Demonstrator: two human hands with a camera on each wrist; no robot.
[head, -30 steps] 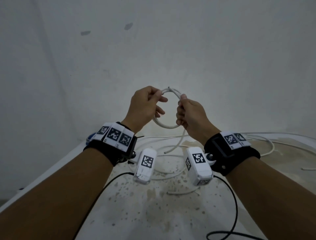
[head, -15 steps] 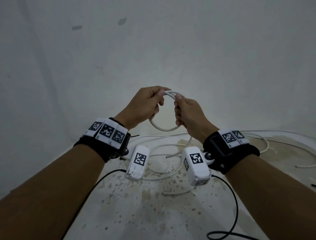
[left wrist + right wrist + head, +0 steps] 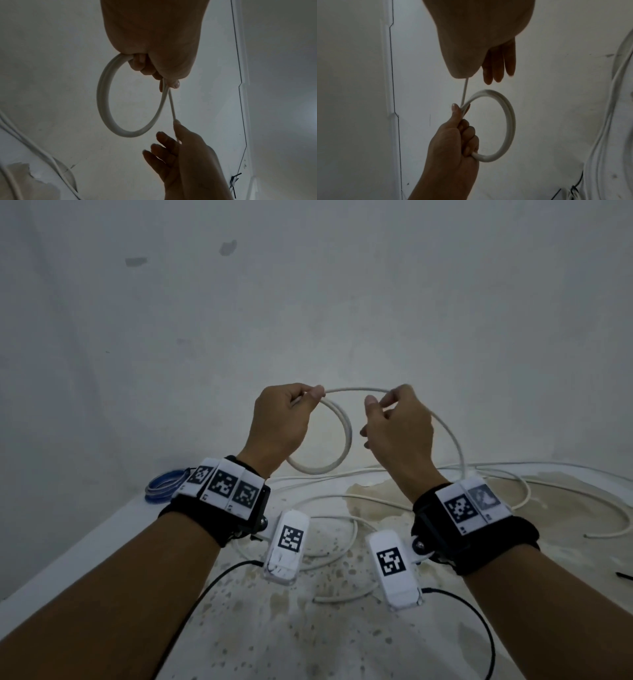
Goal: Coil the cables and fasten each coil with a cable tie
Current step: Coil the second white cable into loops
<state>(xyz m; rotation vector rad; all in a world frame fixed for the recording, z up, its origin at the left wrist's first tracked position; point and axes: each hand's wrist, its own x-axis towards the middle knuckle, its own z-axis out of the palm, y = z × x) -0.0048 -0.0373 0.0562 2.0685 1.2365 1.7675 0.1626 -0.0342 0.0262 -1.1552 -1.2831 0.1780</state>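
Note:
A white cable coil (image 3: 342, 436) of a few loops hangs in the air in front of the wall, also clear in the left wrist view as the coil (image 3: 106, 102) and in the right wrist view as the coil (image 3: 509, 121). My left hand (image 3: 284, 419) grips the coil at its top, thumb pressing the strands. The free run of the cable (image 3: 356, 389) stretches right to my right hand (image 3: 394, 419), which pinches it between thumb and forefinger, the other fingers loose. From there the cable (image 3: 452, 436) arcs down to the table.
The speckled white table (image 3: 274, 628) carries loose white cable loops (image 3: 329, 529) and more cable at the right (image 3: 609, 518). A blue coil (image 3: 164, 484) lies at the back left. Black wrist-camera leads (image 3: 479, 621) trail near the front. A wall stands close behind.
My hands, close together on the coil before, have moved apart. The right hand has slid right along the cable, drawing out a straight stretch between the hands.

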